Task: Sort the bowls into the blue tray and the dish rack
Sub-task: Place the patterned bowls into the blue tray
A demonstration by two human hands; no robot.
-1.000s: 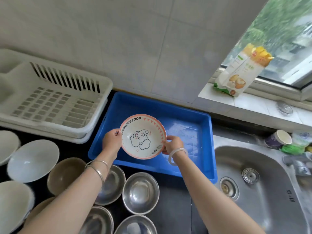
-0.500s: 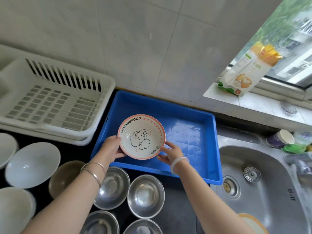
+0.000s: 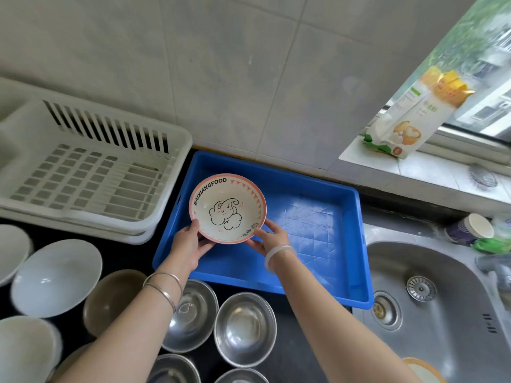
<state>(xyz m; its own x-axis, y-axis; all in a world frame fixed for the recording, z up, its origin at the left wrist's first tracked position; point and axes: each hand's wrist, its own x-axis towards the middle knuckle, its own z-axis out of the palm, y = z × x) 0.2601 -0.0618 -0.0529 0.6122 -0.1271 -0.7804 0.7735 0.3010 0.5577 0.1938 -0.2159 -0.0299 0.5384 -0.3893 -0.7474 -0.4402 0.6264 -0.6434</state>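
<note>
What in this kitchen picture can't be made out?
Head view only.
Whether the elephant bowl touches the blue tray floor: the bowl hides its own base.
Fingertips of left hand and right hand: under the bowl.
Orange-rimmed thing in the sink: cut off by bottom edge.
Package print: too small.

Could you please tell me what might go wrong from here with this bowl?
1. The left hand and right hand grip the bowl only at its near rim; the far side is unsupported, so it might tip or slip and chip.
2. The bowl is close to the tray's left wall and could knock it on the way down.
3. The forearms cross above the steel bowls; pulling back low could bump them.
</note>
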